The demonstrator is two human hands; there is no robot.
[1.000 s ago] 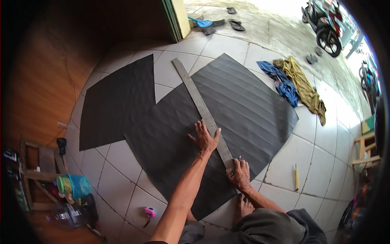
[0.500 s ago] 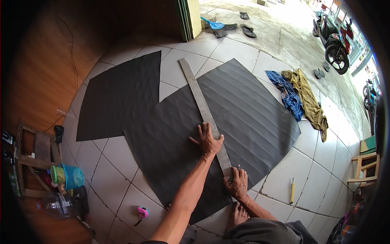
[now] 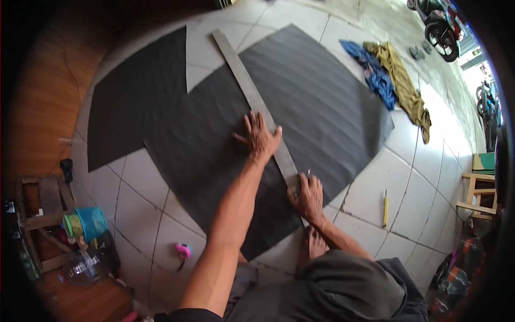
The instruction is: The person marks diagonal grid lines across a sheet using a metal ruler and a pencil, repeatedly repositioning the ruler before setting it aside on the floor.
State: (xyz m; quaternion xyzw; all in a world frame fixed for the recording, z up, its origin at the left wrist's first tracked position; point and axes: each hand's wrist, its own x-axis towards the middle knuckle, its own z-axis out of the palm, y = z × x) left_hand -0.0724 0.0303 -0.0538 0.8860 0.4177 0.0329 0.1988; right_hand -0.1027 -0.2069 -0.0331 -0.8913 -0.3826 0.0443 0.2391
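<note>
A long grey metal straightedge (image 3: 241, 78) lies diagonally across a large sheet of black, faintly ribbed material (image 3: 322, 91) on the floor. My left hand (image 3: 259, 138) is spread open and presses down on the middle of the straightedge, with the thumb over its right edge. At the near end of the bar is my right hand (image 3: 308, 198), fingers curled and thumb against the metal. A thin pen-like thing with a small pinkish tip pokes out above its fingers; most of it is hidden. Another black sheet (image 3: 139, 99) adjoins on the left.
A yellow cutter knife (image 3: 385, 210) lies on the tiles at right, a pink tape measure (image 3: 184, 249) at left. Blue cloth (image 3: 380, 83) and olive cloth (image 3: 402, 86) are crumpled beyond the sheet. A wooden frame (image 3: 48, 214) and blue bucket (image 3: 92, 222) stand left, a small wooden stool (image 3: 477, 194) right.
The camera has tipped downward, so everything sits higher in view and more of my lap shows. Both hands stay in place on the straightedge.
</note>
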